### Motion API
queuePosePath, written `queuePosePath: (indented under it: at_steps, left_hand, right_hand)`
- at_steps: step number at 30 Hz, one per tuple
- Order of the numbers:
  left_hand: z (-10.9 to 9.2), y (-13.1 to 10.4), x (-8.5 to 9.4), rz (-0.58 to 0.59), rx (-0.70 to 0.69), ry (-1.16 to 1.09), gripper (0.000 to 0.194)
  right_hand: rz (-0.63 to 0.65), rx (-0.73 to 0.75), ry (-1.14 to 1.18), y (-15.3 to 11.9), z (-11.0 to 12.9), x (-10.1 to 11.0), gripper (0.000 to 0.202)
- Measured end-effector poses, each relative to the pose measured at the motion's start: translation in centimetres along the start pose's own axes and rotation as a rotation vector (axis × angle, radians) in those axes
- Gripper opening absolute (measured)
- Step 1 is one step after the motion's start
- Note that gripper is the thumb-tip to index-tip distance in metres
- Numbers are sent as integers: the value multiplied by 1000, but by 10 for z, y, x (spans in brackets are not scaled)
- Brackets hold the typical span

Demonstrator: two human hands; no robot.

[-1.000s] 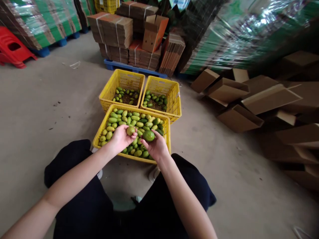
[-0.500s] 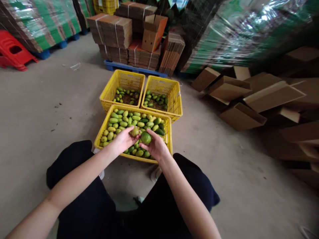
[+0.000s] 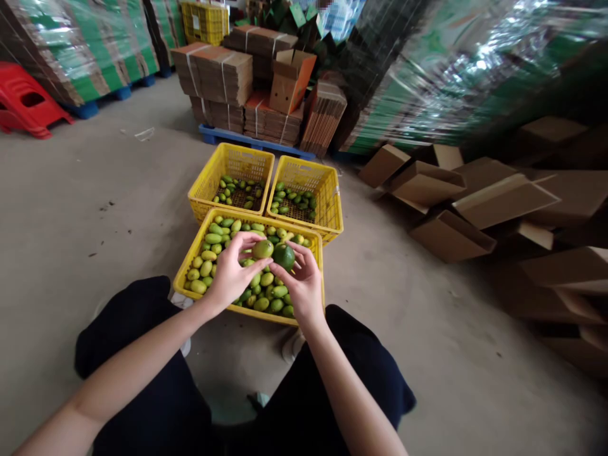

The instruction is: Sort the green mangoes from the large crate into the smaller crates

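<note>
My left hand (image 3: 237, 272) holds a yellow-green fruit (image 3: 263, 249) between thumb and fingers. Beside it, my right hand (image 3: 303, 278) grips a darker green fruit (image 3: 284, 256). The two fruits are side by side above a yellow crate (image 3: 177, 278) that contains many green and yellowish fruits. Behind that crate stand two more yellow crates. The back left crate (image 3: 196, 196) and the back right crate (image 3: 336, 218) each have a smaller amount of green fruit at the bottom.
Bundled flat cardboard (image 3: 218, 76) sits on a blue pallet (image 3: 209, 134) behind the crates. Open cardboard boxes (image 3: 451, 237) are piled at the right. A red stool (image 3: 31, 101) stands at the far left. Wrapped stacks rise at both back corners.
Both hands have turned and now show the two fruits higher between the fingertips. The view has shifted slightly, so the crates appear a little lower.
</note>
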State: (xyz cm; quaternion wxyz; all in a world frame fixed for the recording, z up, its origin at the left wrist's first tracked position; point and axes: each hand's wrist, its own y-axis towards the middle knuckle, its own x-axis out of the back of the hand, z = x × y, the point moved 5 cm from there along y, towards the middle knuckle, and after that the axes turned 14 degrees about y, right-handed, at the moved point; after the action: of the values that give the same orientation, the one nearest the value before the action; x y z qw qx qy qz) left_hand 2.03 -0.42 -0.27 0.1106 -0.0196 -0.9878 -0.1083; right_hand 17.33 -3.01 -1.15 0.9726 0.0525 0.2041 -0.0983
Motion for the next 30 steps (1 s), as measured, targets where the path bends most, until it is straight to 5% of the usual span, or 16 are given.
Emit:
queuePosePath:
  at_steps: [12, 18, 21, 25, 30]
  left_hand:
    - [-7, -3, 9, -43, -315, 277, 31]
    - [-9, -4, 8, -8, -321, 267, 32]
    - [-8, 0, 7, 43, -188, 120, 39]
    - [5, 9, 2, 198, 223, -222, 44]
    - [20, 10, -1, 250, 712, -574, 6]
  right_hand:
    - [117, 95, -73, -1, 4, -3, 38]
    - [133, 55, -12, -1, 10, -3, 41]
    - [122, -24, 45, -3, 11, -5, 45]
    - [-19, -253, 280, -5, 0, -3, 41]
    - [-120, -563, 488, -1, -27, 5, 28]
